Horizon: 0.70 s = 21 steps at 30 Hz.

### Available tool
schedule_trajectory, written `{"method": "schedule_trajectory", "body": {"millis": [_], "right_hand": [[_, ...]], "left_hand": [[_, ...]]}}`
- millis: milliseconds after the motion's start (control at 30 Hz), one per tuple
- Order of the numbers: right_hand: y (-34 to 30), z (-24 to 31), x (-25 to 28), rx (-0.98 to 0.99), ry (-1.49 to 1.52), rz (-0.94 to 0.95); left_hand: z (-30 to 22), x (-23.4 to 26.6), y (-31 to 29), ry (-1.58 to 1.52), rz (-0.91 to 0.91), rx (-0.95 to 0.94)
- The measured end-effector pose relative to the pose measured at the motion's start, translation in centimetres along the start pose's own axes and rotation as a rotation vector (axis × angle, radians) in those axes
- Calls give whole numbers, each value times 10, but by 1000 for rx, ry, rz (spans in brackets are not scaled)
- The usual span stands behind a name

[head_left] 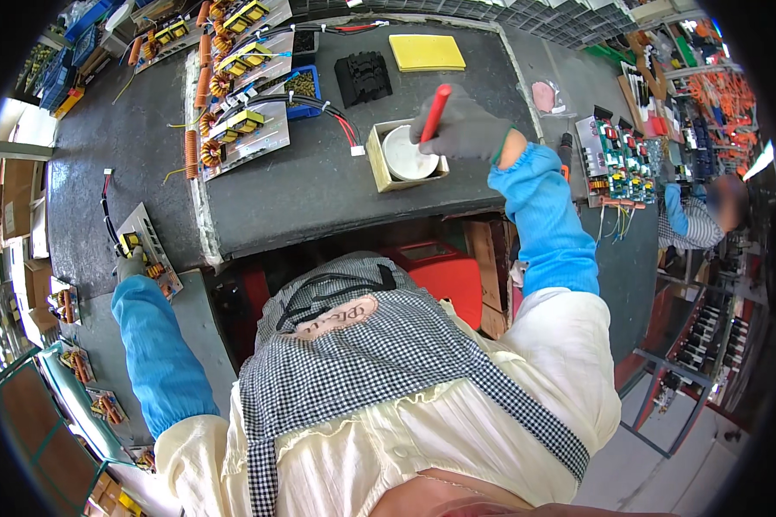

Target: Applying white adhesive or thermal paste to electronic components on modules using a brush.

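Note:
My right hand, in a grey glove, is closed around a red stick-shaped handle. It is held over a round white tub that sits in a small open box; the handle's lower end is hidden by my fingers. Out to the left, my gloved left hand grips a circuit board at its yellow-topped part. This board has a metal plate along one side and dark wires ending in a white plug. Its near end lies by a joint between the grey work surfaces.
Several similar boards with copper coils stand in a row at the back left. Beside them are a blue bin, a black plastic part and a yellow pad. A green board lies right; another person is beyond.

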State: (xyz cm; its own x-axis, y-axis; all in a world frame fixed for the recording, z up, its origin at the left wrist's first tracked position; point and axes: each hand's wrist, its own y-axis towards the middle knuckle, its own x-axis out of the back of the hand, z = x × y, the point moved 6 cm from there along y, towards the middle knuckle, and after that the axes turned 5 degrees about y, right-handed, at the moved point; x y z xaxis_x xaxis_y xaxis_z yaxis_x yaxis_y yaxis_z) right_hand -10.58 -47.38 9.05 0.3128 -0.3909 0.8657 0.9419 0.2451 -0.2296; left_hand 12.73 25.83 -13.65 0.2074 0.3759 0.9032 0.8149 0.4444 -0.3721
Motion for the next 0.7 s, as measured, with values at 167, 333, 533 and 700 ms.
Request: {"method": "schedule_trajectory", "body": {"millis": [167,333,533,700], "right_hand": [[7,7,-10,300,-200,-226],[-4,18,9,254,-85,-260],[0,3,-5,-50,-13,73],[10,15,-13,307,-333,-159]], "left_hand": [[7,4,6,17,4,-39],[5,4,6,86,-36,-30],[5,2,2,24,-37,8],[6,4,3,58,-54,-35]]}}
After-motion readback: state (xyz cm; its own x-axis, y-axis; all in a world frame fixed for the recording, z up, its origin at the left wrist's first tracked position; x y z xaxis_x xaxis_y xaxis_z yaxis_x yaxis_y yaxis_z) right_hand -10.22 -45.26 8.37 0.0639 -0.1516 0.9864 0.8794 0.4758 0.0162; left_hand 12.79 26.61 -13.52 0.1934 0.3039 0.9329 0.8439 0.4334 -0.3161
